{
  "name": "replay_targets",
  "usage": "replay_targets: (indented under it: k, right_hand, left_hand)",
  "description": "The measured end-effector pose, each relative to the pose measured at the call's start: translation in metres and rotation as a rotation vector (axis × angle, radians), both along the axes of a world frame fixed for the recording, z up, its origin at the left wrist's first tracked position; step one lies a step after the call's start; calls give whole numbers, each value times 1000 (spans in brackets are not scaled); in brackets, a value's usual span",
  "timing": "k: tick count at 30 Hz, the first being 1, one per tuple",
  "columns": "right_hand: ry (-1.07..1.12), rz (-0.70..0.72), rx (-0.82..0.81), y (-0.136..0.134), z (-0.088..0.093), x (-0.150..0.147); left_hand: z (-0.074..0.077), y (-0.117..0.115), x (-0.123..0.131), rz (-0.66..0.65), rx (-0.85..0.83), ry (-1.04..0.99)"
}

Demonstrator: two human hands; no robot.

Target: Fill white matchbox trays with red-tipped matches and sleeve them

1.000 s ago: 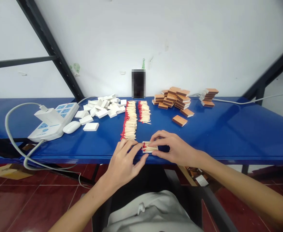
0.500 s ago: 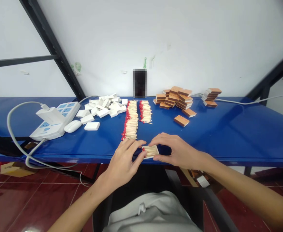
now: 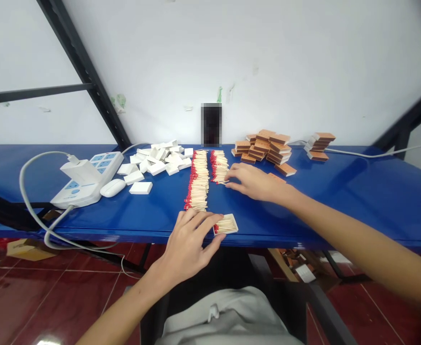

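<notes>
A small white tray of red-tipped matches (image 3: 226, 224) lies at the near edge of the blue table (image 3: 339, 201). My left hand (image 3: 188, 239) rests beside it, thumb and fingers touching its left end. My right hand (image 3: 251, 182) is stretched out to the shorter row of matches (image 3: 218, 166), its fingertips pinching at the row's near end. A longer row of matches (image 3: 198, 181) lies just to the left.
White inner trays (image 3: 156, 163) are heaped at the back left, with a power strip (image 3: 84, 179) and a white mouse-like object (image 3: 112, 187). Orange matchbox sleeves (image 3: 266, 148) are piled at the back right, with a smaller stack (image 3: 320, 145) further right. Black frame bars cross both sides.
My right hand has left the filled tray and reached forward to the short row of matches. My left hand stays at the tray.
</notes>
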State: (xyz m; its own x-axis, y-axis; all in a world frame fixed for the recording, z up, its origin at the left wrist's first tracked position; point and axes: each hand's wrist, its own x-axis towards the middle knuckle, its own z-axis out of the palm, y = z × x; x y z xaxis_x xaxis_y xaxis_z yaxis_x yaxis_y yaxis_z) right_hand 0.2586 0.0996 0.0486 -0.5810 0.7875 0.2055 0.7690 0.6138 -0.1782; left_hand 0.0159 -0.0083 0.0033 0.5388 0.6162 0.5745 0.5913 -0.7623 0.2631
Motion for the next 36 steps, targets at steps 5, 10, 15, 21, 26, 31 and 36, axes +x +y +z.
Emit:
replay_targets:
  k: [5,10,15,21,26,31,36]
  right_hand:
    - [57,1,-31,9,-9,-3]
    - [117,0,-142,0,-5,-4]
    - [177,5,-228,-6,0,-7]
    - [211,-23,-97,8,-1,-9]
    - [45,89,32,19,-6,-14]
    - [56,61,3,22,-8,-16]
    - [44,32,-35,14,-6,-14]
  left_hand:
    - [-7,0,-2,-13,108,26]
    - [-12,1,-1,5,207,40]
    - [-13,1,0,23,249,46]
    - [-16,0,0,43,251,70]
    - [-16,0,1,51,258,81]
    - [-17,1,1,56,278,85]
    - [-18,0,2,55,278,85]
